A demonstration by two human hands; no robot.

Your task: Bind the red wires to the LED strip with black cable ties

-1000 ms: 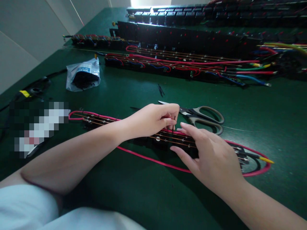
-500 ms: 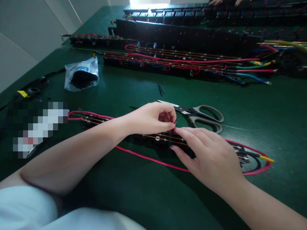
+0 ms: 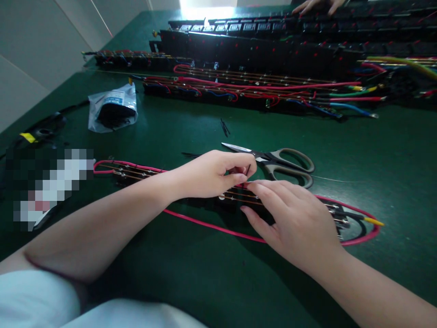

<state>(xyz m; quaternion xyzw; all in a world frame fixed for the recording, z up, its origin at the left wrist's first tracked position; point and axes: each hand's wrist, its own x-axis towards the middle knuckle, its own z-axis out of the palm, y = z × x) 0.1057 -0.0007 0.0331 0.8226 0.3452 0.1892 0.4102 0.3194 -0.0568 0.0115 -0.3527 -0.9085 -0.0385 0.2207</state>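
Observation:
A long black bar (image 3: pixel 211 203) with copper-coloured rods and soldered points lies across the table in front of me. A red cable (image 3: pixel 211 225) runs along the bar and loops around its right end. My left hand (image 3: pixel 221 173) is closed over the bar, pinching a thin black cable tie (image 3: pixel 248 170) whose end sticks up. My right hand (image 3: pixel 297 214) grips the bar from above, fingers at the far side by the red cable and thumb at the near side. Fingers hide the spot where tie and cable meet. Scissors (image 3: pixel 261 158) lie just behind my hands.
Behind the scissors lie several short black strips (image 3: pixel 224 128). A plastic bag (image 3: pixel 114 108) with black contents stands at the left, near a dark cable (image 3: pixel 51 125). Further back are wired bars (image 3: pixel 239 86) and long black panels (image 3: pixel 256 48). Another person's hand (image 3: pixel 307 6) rests at the far edge.
My left fingers have curled in more, and the cable tie's end now shows upright between them. My right hand keeps its grip. The view has shifted slightly; the other person's hand shows more.

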